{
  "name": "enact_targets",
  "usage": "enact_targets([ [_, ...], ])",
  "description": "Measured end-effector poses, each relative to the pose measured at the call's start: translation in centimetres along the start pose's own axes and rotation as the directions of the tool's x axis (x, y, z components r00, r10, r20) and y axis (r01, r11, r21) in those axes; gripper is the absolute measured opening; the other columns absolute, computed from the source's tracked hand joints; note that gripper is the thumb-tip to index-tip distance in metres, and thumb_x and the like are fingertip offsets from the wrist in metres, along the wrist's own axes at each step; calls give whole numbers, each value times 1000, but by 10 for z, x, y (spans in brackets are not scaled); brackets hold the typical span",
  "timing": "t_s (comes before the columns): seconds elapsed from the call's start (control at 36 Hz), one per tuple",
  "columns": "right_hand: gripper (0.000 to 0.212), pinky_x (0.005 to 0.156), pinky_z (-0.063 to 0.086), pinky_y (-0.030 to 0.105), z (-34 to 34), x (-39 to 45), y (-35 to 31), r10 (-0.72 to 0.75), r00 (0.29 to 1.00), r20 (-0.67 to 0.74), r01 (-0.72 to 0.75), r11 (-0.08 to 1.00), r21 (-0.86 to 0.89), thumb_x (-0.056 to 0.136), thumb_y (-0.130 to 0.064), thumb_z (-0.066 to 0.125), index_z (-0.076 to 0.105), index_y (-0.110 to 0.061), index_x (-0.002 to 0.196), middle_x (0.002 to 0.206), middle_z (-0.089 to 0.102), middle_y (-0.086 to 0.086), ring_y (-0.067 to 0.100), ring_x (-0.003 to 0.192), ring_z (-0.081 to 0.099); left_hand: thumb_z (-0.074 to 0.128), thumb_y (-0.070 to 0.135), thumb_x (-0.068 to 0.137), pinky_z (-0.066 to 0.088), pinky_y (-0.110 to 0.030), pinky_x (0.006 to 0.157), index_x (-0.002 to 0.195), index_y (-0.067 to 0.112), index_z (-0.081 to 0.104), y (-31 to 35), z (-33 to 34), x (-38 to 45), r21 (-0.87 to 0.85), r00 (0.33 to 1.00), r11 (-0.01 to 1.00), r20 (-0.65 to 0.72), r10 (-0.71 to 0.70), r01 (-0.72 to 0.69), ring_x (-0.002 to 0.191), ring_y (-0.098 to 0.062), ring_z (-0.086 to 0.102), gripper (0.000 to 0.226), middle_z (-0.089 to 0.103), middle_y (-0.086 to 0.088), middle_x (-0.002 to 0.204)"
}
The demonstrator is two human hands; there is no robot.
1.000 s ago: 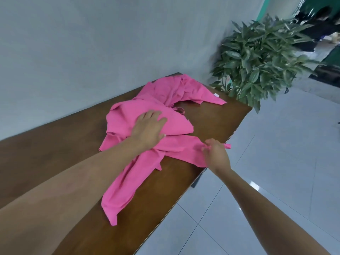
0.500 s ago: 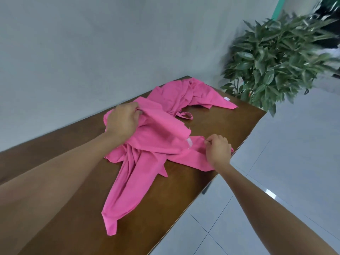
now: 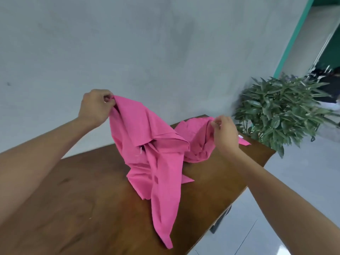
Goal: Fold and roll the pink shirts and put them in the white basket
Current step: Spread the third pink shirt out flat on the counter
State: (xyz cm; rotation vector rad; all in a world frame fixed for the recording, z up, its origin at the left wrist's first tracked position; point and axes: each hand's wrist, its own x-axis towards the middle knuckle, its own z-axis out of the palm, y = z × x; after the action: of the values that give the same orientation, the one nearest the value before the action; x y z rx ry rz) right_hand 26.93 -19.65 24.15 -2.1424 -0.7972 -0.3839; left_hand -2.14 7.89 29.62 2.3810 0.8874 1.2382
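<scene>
The left hand [image 3: 94, 105] and the right hand [image 3: 225, 133] each pinch an edge of a pink shirt [image 3: 152, 150], raised above the brown worktop [image 3: 82, 199]; its lower part trails on the wood. A second pink garment [image 3: 191, 127] lies behind, near a potted plant [image 3: 279, 111].

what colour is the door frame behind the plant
Green, a teal shade: the door frame shows in the head view, upper right.
</scene>
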Motion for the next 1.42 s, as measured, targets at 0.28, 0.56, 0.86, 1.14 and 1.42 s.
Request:
enact_targets([
  [0.28, 10, 70, 45, 38, 14, -76, -81, -104, 990, 96, 91, 987, 130, 103, -23, 53, 55, -14, 99, 88, 65, 2, 23, 77, 59, 86, 19, 78, 47, -29, 82, 101, 23, 72, -116, -114, -68, 232, 822, 971, 542, -176, 55, 93, -14, 68, 27, 75, 7, 95],
  [0.56, 8, 71, 48, 28, 42, -222, -75, -31, 964, 265, 0, 993, 116, 100, -17, 60, 59, -20, 107, 93, 67, -8, 12, 85, 64, 78, 31, 88, 50, -30, 88, 103, 22, 74, -160, -118, -163, 106, 813, 990, 566, -139, 96, 96, -12, 67, 18, 72, 8, 101],
  [0.86, 18, 69, 53, 29, 8, -305, -35, 124, 917, 380, -135, 991, 3, 99, -21, 60, 57, -30, 115, 83, 63, -6, 11, 78, 64, 68, 23, 95, 45, -33, 102, 121, 15, 71, -96, -23, -210, -78, 740, 990, 658, 139, -117, 117, -17, 61, 27, 68, 1, 125],
  [1.14, 12, 67, 46, 12, -24, -331, -2, 119, 905, 408, -111, 993, -44, 102, -26, 55, 64, -28, 110, 89, 67, -15, 5, 82, 65, 61, 21, 100, 36, -37, 111, 144, 16, 55, -21, 70, -192, -161, 635, 937, 698, 330, -309, 134, -24, 48, 45, 54, -7, 145],
  [1.42, 16, 66, 44, 15, -53, -343, 67, 153, 889, 432, -118, 987, -106, 102, -23, 56, 60, -36, 109, 90, 65, -14, 6, 83, 62, 54, 15, 102, 50, -48, 89, 117, 12, 66, 14, 142, -170, -31, 421, 841, 855, 302, -541, 105, -30, 61, 19, 63, -9, 116],
])
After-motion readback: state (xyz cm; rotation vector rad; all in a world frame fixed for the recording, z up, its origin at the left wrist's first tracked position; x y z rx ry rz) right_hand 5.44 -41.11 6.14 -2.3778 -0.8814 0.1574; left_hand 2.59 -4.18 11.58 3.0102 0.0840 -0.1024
